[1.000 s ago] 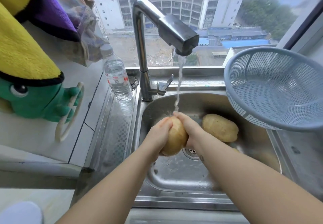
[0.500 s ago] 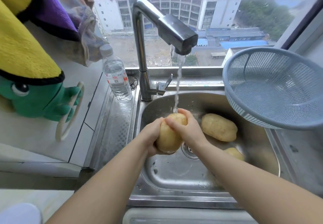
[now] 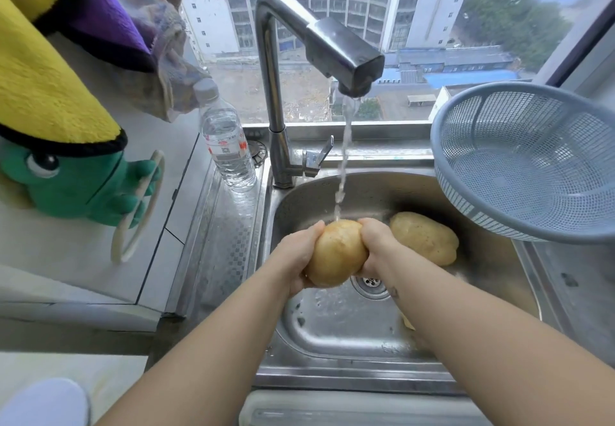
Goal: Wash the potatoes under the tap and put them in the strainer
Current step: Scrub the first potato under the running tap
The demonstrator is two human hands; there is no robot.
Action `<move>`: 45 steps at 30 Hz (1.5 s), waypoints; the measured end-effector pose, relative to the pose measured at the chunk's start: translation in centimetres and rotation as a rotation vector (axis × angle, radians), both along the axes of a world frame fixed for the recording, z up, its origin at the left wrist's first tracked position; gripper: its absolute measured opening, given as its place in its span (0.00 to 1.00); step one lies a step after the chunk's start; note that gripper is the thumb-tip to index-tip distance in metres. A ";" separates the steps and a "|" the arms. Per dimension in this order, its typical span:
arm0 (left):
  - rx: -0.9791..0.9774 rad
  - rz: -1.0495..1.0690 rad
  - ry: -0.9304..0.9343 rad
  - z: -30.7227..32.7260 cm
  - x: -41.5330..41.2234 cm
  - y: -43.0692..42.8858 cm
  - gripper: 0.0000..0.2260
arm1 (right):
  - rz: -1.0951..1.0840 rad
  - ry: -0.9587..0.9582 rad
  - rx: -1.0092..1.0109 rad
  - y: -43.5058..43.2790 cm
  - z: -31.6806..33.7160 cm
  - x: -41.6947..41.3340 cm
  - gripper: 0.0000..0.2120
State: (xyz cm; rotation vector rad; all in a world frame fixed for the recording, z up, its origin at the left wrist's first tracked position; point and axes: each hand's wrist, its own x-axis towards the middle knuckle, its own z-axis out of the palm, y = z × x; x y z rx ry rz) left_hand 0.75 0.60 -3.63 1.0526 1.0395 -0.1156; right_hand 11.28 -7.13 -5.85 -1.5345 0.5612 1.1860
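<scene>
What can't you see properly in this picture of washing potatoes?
All in the head view:
1. A yellowish sliver in the sink, maybe another potato: mostly hidden under the right forearm.
2. The underside of the held potato: covered by the left hand and right hand.
3. The strainer: its right side is cut off by the picture's edge.
4. The bottle label: writing too small to read.

A third potato (image 3: 408, 323) shows only a sliver past the right forearm (image 3: 472, 335). The left hand (image 3: 294, 256) and right hand (image 3: 377, 246) cover the flanks of the held potato (image 3: 336, 254). The strainer (image 3: 519, 166) runs off the right edge. The label on the water bottle (image 3: 229, 146) is too small to read.
</scene>
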 end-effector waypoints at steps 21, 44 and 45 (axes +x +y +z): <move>0.165 0.209 0.010 -0.7 4.1 -0.1 0.13 | 0.773 -0.970 -0.045 -5.2 3.0 0.7 0.29; -0.014 -0.156 -0.425 0.8 3.1 0.9 0.11 | 0.446 -0.332 0.198 -5.5 3.8 1.5 0.34; 0.005 -0.144 -0.419 0.8 3.5 0.6 0.12 | 0.467 -0.361 0.217 -5.5 3.8 1.5 0.34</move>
